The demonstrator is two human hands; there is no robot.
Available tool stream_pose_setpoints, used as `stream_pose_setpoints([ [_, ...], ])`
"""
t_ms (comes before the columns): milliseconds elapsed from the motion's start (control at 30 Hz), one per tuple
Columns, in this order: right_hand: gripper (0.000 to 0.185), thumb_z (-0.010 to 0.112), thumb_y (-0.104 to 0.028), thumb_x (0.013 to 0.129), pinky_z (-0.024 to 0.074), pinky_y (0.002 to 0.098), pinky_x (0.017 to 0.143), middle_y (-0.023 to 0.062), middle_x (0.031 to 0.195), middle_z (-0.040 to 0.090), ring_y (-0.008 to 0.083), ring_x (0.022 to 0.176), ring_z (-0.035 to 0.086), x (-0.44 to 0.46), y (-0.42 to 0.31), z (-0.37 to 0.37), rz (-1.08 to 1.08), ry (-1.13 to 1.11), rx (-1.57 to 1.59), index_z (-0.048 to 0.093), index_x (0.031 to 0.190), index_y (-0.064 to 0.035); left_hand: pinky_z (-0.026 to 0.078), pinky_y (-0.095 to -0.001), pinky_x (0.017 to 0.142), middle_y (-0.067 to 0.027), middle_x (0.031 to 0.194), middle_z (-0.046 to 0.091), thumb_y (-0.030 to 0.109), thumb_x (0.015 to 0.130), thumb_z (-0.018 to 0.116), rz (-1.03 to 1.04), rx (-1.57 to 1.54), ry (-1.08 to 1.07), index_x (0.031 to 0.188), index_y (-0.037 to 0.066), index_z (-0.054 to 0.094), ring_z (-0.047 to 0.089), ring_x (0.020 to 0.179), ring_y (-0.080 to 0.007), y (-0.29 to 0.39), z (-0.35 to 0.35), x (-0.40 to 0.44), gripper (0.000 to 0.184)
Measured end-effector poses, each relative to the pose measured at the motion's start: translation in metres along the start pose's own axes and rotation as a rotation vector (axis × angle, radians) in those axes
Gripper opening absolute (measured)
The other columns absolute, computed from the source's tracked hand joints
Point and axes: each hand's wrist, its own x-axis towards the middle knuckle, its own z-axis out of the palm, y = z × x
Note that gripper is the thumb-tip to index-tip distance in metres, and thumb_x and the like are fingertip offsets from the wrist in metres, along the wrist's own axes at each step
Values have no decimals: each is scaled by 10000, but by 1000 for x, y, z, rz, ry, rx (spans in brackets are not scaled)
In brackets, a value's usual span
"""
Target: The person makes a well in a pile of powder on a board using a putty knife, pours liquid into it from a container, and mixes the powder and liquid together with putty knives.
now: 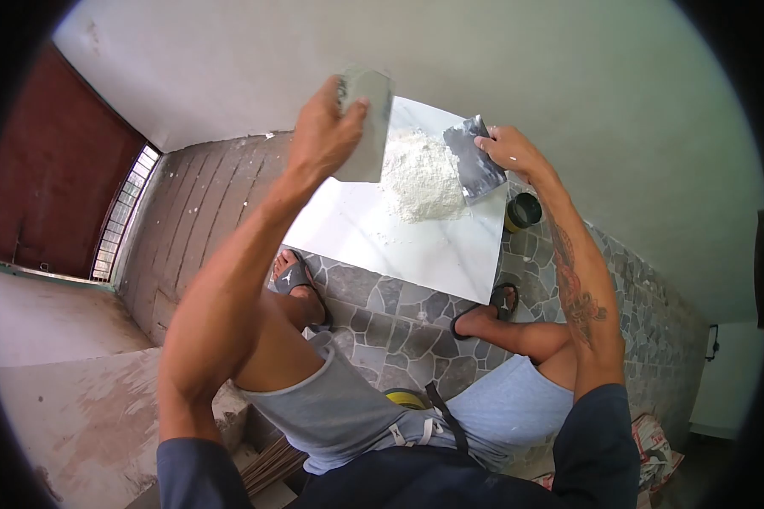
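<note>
A heap of white powder [424, 178] lies on a white, marble-patterned board [373, 222] on the floor. My left hand [324, 127] is closed on a pale grey, flat rectangular scraper [369, 140], raised over the board's left side and slightly blurred. To the right, my right hand [511, 151] grips a dark, flat rectangular scraper [475, 165] smeared with white. This dark scraper's face is tilted and its lower edge meets the right side of the heap. The fingers behind both scrapers are partly hidden.
A black, yellow-banded container [523, 210] stands by the board's right edge. My sandalled feet flank the front of the board on stone-patterned flooring [382, 327]. A plain wall [560, 76] rises behind. At the left are brown boards [204, 204] and a dark red door [51, 161].
</note>
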Motion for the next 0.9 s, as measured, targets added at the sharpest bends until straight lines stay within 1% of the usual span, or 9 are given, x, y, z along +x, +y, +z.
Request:
stream_pose_setpoints([
  [100, 339, 582, -194, 914, 472, 382, 672, 108, 791, 642, 175, 745, 585, 0, -15, 4, -26, 25, 41, 644, 916, 140, 539, -436, 819, -265, 1003, 683, 154, 954, 552, 0, 88, -22, 1193, -71, 540, 691, 897, -350, 3, 26, 0, 329],
  [233, 307, 570, -176, 947, 480, 354, 689, 77, 832, 651, 155, 740, 576, -3, -30, 2, 3, -5, -14, 645, 1014, 114, 490, -528, 886, -335, 1028, 638, 186, 946, 548, 77, 153, -23, 1113, -79, 529, 631, 967, -487, 6, 63, 2, 314],
  [400, 262, 563, -164, 909, 454, 360, 600, 45, 704, 594, 141, 632, 532, -20, -61, 10, 3, 109, -85, 623, 909, 91, 475, -527, 867, -326, 982, 629, 212, 942, 546, 146, 170, 0, 1088, -71, 516, 595, 987, -505, 14, 107, 4, 320],
  [500, 305, 530, -179, 843, 509, 417, 697, 224, 700, 638, 324, 676, 648, -42, -87, 6, -29, 194, -110, 629, 855, 110, 475, -532, 870, -331, 1002, 633, 215, 941, 540, 170, 209, 37, 1108, -75, 516, 605, 991, -499, 13, 119, 16, 335],
  [600, 267, 563, -188, 919, 461, 355, 628, 90, 697, 595, 153, 640, 539, -55, -94, -6, -114, 254, -143, 624, 924, 72, 463, -551, 893, -348, 1057, 608, 164, 924, 504, 77, 191, -7, 1061, -76, 516, 589, 1019, -507, 9, 119, 23, 276],
  [700, 274, 563, -190, 936, 465, 348, 669, 102, 744, 615, 161, 688, 548, -64, -92, -25, -122, 207, -104, 633, 942, 75, 479, -531, 878, -337, 1039, 637, 212, 937, 546, 111, 252, -32, 1135, -77, 519, 615, 984, -502, 3, 120, 28, 351],
  [833, 274, 567, -185, 949, 465, 344, 704, 82, 784, 627, 152, 727, 543, -74, -52, -53, -118, 186, -167, 644, 993, 75, 511, -469, 842, -286, 1042, 680, 256, 952, 588, 297, 266, -18, 1251, -84, 515, 677, 971, -397, -6, 105, 34, 459],
  [867, 273, 569, -184, 951, 466, 346, 705, 76, 785, 627, 151, 728, 541, -81, -42, -58, -86, 144, -120, 643, 1002, 74, 520, -414, 785, -243, 1031, 692, 253, 962, 608, 275, 228, -74, 1276, -57, 537, 688, 895, -299, -6, 98, 36, 446],
  [900, 273, 571, -183, 952, 466, 348, 707, 70, 786, 628, 149, 729, 539, -87, -32, -62, -53, 101, -73, 643, 1011, 74, 518, -397, 767, -231, 1008, 687, 242, 959, 615, 283, 219, -114, 1259, -48, 554, 677, 863, -280, -3, 89, 36, 422],
])
